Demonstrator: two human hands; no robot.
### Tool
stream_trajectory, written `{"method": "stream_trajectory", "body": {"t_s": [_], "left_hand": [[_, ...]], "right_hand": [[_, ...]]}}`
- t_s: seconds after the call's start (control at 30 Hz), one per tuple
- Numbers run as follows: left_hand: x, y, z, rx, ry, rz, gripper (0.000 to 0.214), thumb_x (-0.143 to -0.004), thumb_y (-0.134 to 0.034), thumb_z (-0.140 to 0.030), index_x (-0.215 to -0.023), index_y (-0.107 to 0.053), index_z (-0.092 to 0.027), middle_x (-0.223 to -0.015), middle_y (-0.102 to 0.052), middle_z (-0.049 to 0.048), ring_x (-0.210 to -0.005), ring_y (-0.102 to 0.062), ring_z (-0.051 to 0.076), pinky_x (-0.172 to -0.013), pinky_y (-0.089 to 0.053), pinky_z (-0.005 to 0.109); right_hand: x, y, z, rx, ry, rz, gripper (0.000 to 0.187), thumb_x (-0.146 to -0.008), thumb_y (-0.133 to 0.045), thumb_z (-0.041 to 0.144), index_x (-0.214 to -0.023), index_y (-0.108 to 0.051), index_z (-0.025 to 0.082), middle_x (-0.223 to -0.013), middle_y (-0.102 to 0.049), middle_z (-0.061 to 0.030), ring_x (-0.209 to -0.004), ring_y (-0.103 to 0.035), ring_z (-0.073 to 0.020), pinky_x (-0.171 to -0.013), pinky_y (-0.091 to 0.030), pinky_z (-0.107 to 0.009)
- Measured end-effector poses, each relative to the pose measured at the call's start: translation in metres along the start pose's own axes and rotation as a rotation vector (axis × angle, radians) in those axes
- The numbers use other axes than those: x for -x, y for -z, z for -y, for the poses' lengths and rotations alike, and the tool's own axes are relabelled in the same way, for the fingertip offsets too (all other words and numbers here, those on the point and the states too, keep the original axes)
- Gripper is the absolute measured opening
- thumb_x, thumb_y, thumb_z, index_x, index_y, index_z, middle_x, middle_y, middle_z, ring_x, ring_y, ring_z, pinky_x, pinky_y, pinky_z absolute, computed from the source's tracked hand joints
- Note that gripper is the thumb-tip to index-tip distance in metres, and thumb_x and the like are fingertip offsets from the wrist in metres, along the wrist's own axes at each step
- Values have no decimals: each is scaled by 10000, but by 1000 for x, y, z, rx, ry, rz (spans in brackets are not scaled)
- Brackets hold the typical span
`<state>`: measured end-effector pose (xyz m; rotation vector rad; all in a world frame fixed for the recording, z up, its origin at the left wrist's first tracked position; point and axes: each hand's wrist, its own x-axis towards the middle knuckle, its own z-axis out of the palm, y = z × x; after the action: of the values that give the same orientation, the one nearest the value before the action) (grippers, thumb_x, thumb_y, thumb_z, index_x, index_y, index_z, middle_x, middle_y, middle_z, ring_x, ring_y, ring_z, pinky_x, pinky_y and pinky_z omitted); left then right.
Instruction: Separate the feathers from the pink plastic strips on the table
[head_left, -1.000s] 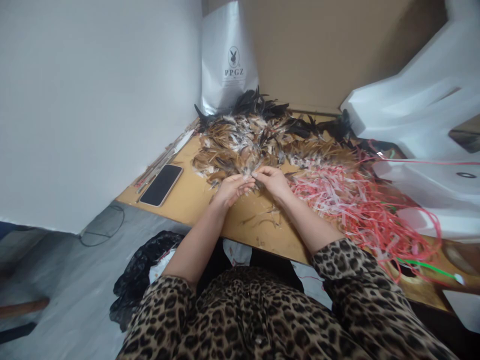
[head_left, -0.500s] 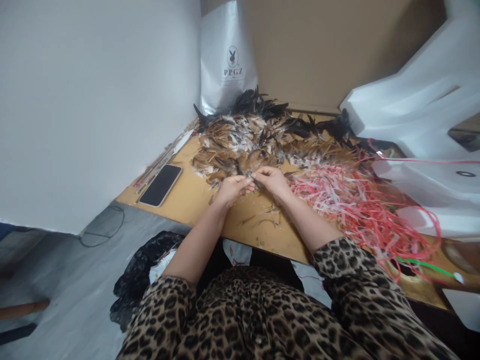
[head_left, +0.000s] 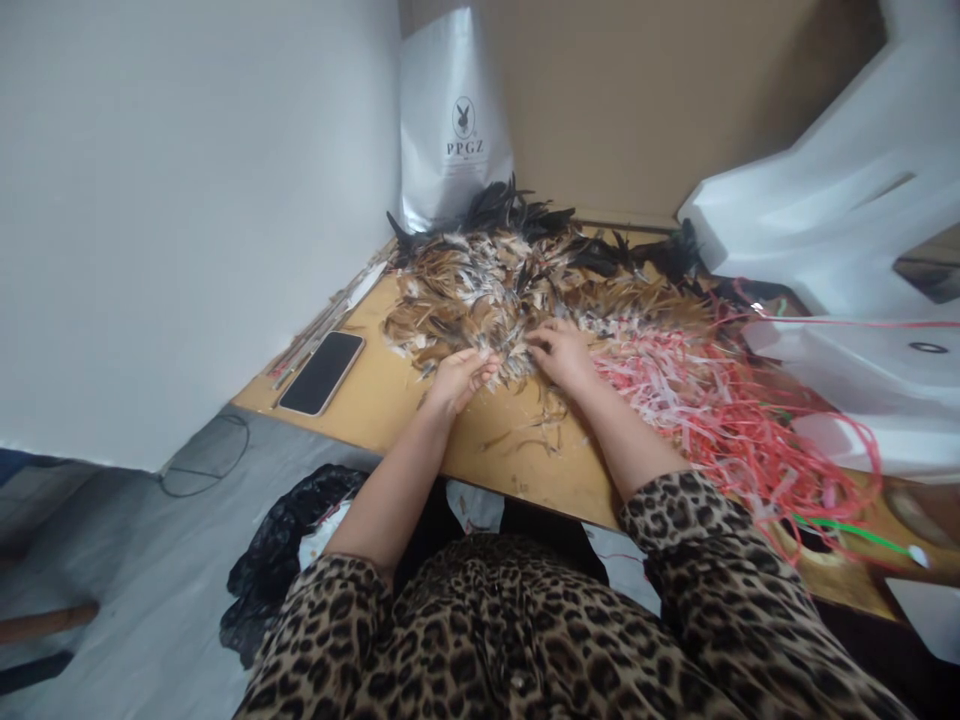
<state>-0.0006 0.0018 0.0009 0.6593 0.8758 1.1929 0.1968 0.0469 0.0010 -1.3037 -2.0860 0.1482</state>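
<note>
Brown and tan feathers [head_left: 442, 275] lie in a large pile on the wooden table, with long black feathers [head_left: 510, 208] along its far side. At the pile's near edge, my left hand [head_left: 465, 378] is closed in a pinch; whatever lies between its fingertips is too small to make out. To its right, my right hand [head_left: 564, 352] reaches over the feathers with thumb and forefinger slightly apart. I see nothing held in it. The two hands are a short way apart. Loose feather scraps [head_left: 551, 425] are scattered on the tabletop below them.
A phone [head_left: 322, 372] lies on the table [head_left: 382, 400] at left. Pink and white plastic strips [head_left: 697, 410] spread over the right side, near a green strip [head_left: 855, 535]. A silver bag [head_left: 457, 130] stands behind the feathers. White foam-like pieces [head_left: 817, 220] rise at right. A black plastic bag [head_left: 277, 560] is below.
My hands were together at the fingertips and are now apart. The right hand has moved right and slightly away from me; the left has shifted slightly left.
</note>
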Motion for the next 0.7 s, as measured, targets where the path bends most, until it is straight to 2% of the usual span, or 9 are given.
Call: {"method": "stream_trajectory", "body": {"t_s": [0.07,0.17,0.3,0.4,0.57,0.7], "left_hand": [[0,0,0,14,3,9,65,-747,-625,-144,-763,-630,-81,-684,-656,42,-546,-578,32,-529,-439,119],[1,-1,-1,16,12,16,61,-753,-617,-134,-765,-628,-75,-679,-655,43,-541,-576,31,-524,-438,115],[3,-3,-4,36,38,-4,53,-764,-598,-114,-774,-624,-70,-714,-667,58,-552,-585,33,-519,-445,109],[5,-3,-6,79,75,28,56,-781,-568,-93,-775,-620,-73,-778,-679,75,-576,-596,32,-516,-450,96],[7,-1,-8,99,154,110,74,-799,-545,-95,-804,-618,-96,-849,-686,79,-613,-609,34,-516,-454,83],[8,0,-7,57,165,175,100,-807,-540,-116,-835,-633,-95,-870,-686,86,-642,-617,44,-505,-448,85]], "right_hand": [[1,-3,5,129,37,40,244,-754,-562,257,-969,-675,232,-1060,-580,-91,-1014,-442,-259,-843,-317,-399],[2,-4,8,220,75,64,194,-787,-527,253,-897,-686,234,-1045,-580,-88,-1024,-418,-264,-833,-290,-399],[3,3,11,195,136,-73,205,-829,-478,261,-880,-674,224,-1035,-570,-82,-1008,-430,-236,-843,-291,-382],[4,11,17,156,179,-184,191,-831,-485,271,-885,-664,236,-1048,-555,-77,-1015,-435,-225,-858,-298,-381],[6,14,27,152,244,-181,176,-827,-490,256,-872,-659,263,-1081,-547,-60,-1044,-432,-218,-883,-290,-395],[7,10,31,162,298,-157,175,-833,-484,255,-858,-657,267,-1090,-556,-54,-1055,-434,-210,-893,-287,-391]]}}
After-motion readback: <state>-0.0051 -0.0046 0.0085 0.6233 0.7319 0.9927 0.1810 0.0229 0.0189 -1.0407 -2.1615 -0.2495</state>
